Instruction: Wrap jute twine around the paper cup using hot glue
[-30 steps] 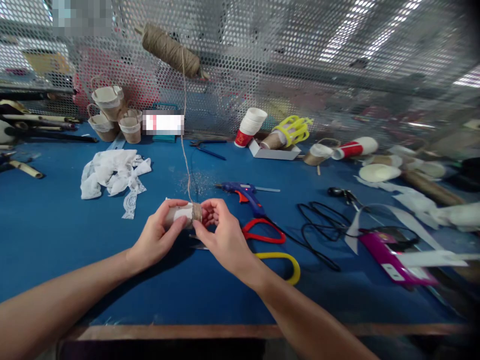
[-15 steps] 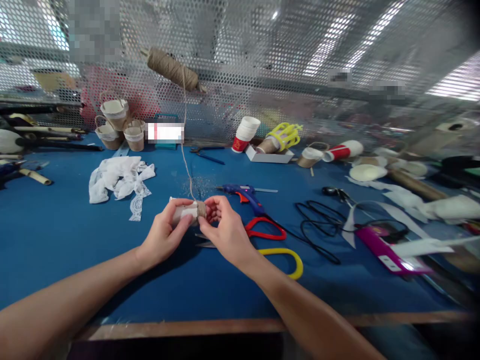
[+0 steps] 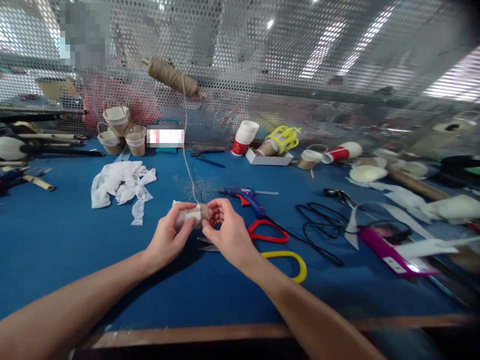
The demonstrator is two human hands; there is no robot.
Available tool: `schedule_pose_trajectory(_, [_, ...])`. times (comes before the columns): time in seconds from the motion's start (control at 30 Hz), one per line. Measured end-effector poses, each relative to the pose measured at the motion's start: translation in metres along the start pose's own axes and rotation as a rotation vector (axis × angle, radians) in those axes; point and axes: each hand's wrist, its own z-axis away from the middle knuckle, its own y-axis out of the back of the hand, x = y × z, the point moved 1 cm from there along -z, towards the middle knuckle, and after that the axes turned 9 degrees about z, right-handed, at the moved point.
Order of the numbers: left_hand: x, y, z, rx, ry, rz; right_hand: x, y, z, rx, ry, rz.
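Note:
My left hand [image 3: 167, 236] is closed around a small paper cup [image 3: 183, 218] lying on its side, thumb in front and fingers behind. Twine [image 3: 205, 212] is wound in a band about the cup's right end. The fingers of my right hand [image 3: 228, 227] are curled against that wound end, thumb pressed on it from the front. A strand runs from the cup up to a spool of twine [image 3: 170, 76] hung on the mesh panel. Under my right hand lie scissors [image 3: 287, 255] with one red and one yellow handle loop, their blades partly covered.
Beyond my right hand lies a blue glue gun [image 3: 243, 194], with a black cable [image 3: 318, 225] to its right. White lace [image 3: 122, 182] is heaped at the left. Twine-wrapped baskets [image 3: 116, 125], pliers [image 3: 208, 157] and stacked paper cups [image 3: 245, 136] line the back.
The whole view has shifted slightly, so things sit a little lower. Both hands keep nearly the same hold on the cup, and the twine band looks much the same.

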Motion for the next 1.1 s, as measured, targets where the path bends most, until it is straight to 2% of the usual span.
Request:
schedule_pose_trajectory(0.27, [0.003, 0.002, 0.0, -0.026, 0.07, 0.046, 0.003, 0.0, 0.0, 0.022, 0.006, 0.014])
schedule_pose_trajectory(0.47, [0.006, 0.01, -0.008, -0.012, 0.223, 0.14, 0.001, -0.001, 0.002, 0.013, 0.044, 0.017])
schedule_pose_trajectory(0.57, [0.005, 0.012, -0.01, -0.002, 0.244, 0.15, 0.001, 0.005, -0.002, -0.049, 0.029, -0.002])
schedule_pose_trajectory(0.77, [0.005, 0.008, -0.013, -0.064, 0.167, 0.139, 0.013, 0.026, -0.023, -0.134, -0.072, -0.001])
schedule_pose_trajectory(0.9, [0.003, 0.003, -0.016, -0.108, 0.155, 0.124, 0.02, 0.022, -0.03, -0.282, -0.084, -0.022])
schedule_pose_trajectory(1.1, [0.002, 0.006, -0.019, -0.129, 0.243, 0.106, 0.022, 0.013, -0.036, -0.335, -0.107, -0.016])
